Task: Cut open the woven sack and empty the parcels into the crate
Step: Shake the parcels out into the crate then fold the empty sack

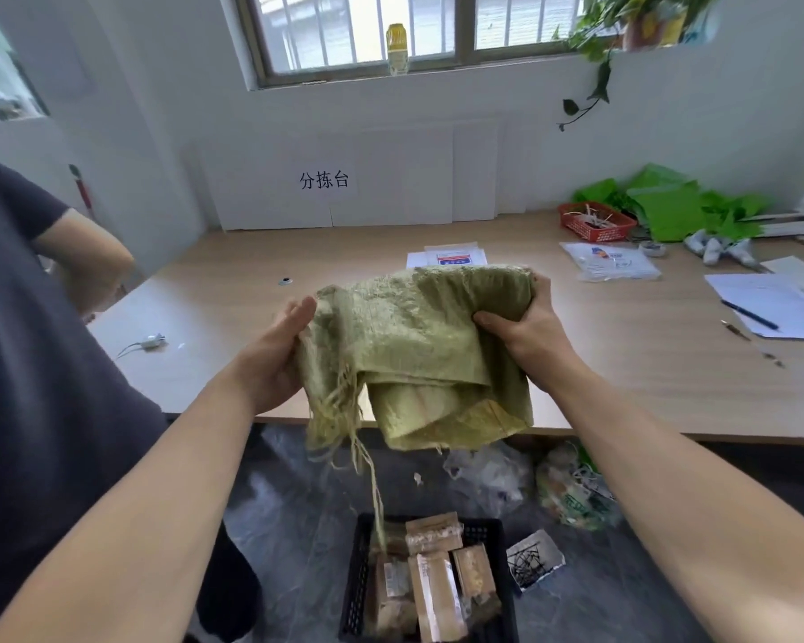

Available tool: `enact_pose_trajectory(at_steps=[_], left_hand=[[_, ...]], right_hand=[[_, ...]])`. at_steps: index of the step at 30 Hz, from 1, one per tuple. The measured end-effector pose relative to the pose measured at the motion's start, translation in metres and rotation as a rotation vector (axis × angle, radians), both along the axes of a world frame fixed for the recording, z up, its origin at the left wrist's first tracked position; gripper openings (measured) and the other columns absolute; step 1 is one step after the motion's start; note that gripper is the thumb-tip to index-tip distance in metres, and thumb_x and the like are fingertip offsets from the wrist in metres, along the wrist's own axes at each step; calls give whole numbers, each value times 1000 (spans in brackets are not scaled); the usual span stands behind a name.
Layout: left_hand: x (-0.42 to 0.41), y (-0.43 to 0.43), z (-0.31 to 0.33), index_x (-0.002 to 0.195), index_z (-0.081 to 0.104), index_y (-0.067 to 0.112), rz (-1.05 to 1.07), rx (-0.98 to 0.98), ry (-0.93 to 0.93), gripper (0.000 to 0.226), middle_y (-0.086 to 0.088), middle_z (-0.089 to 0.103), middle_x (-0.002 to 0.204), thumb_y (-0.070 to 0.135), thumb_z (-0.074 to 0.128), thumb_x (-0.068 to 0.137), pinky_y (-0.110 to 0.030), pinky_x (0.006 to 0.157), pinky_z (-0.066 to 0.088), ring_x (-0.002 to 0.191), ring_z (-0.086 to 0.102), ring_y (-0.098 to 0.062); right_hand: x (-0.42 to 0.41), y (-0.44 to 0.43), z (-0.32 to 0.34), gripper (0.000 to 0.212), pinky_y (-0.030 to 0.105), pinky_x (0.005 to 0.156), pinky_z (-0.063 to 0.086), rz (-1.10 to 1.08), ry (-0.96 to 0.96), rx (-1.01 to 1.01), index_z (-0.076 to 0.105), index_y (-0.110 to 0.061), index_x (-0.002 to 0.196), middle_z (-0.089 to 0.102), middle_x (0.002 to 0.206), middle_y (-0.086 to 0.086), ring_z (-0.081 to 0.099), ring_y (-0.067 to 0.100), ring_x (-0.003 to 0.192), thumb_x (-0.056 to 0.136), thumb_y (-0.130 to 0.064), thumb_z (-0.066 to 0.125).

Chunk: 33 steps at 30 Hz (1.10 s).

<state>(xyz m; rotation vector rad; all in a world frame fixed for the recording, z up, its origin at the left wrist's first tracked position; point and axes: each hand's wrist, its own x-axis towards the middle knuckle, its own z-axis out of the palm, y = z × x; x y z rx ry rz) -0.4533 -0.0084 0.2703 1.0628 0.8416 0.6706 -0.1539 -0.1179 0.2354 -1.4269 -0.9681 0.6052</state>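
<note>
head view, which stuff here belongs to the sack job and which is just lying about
Job: woven sack, held by left hand and right hand; parcels; crate.
Lying about: red basket, green bags, pen, papers, yellow bottle.

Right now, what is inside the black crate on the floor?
Brown parcels lie piled in the black crate; frayed threads from the woven sack dangle onto them. Anything beneath the parcels is covered.

Open wood runs along the counter's (623, 387) near edge. A red basket (595, 222) and green bags (669, 211) crowd the far right corner; papers (771, 304) cover the right edge. A person (43, 341) stands at the left edge. Below the near edge, parcels (437, 591) fill the crate (353, 573).
</note>
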Motion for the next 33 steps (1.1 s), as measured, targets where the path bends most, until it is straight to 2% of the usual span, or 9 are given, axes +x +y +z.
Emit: enact_pose_trajectory(at_steps=[6,9,13,17,20,24,27,30,33], left_hand=[[18,1,-16,151,23,29,-2,319,130,108,-15,56,121,0,74,60,-35,75,58,100,64,-28],[13,12,-22,138,46,12,53,404,203,79,-24,62,114,-4,65,63,-45,80,56,99,64,-36],[13,21,-25,86,57,13,139,384,338,19,-11,54,72,4,56,70,-31,55,38,61,50,-22],[13,28,-32,68,46,19,81,166,441,25,5,42,43,7,52,89,-19,47,22,36,33,-8],[10,34,-36,60,41,22,29,-65,388,35,8,40,39,13,46,94,-19,48,20,33,30,-5],[0,50,-43,59,45,23,-31,-257,356,30,8,40,52,24,56,86,-13,46,26,45,36,-5],[-3,52,-53,55,43,22,-76,-316,401,32,10,36,51,30,55,83,-11,46,21,42,33,-3],[1,48,-58,41,38,19,-110,-341,426,53,11,31,38,33,42,92,-9,43,17,27,26,0],[5,41,-61,39,39,18,-143,-362,471,57,9,33,36,40,44,91,-7,40,19,25,25,-1]], right_hand=[[-5,3,-1,86,34,97,47,-71,-54,-41,28,-35,143,58,122,1,60,20,111,78,-21,83],[-4,0,0,78,35,87,56,65,184,-22,30,-32,141,57,126,10,65,19,105,83,-11,77],[-4,-4,1,96,36,75,59,270,394,-7,10,-48,151,57,132,15,69,26,106,90,0,66],[-4,-6,4,91,35,82,59,355,321,62,24,-54,147,43,145,3,65,22,116,90,7,60],[-7,-11,12,74,28,78,57,396,187,39,50,-45,138,33,150,-5,59,24,122,81,-3,71],[-8,-21,20,58,13,82,50,384,-221,-138,58,-36,120,21,146,-30,48,-17,113,67,-12,58],[-6,-24,12,72,15,100,43,418,-507,-275,45,-45,128,7,160,-15,44,8,134,69,-15,74],[-7,-24,-3,84,13,103,32,347,-749,-321,39,-33,141,16,155,-7,21,4,138,72,-16,85],[-3,-20,-20,54,34,100,42,135,-774,-201,60,-22,127,50,128,2,47,17,118,78,-16,82]])
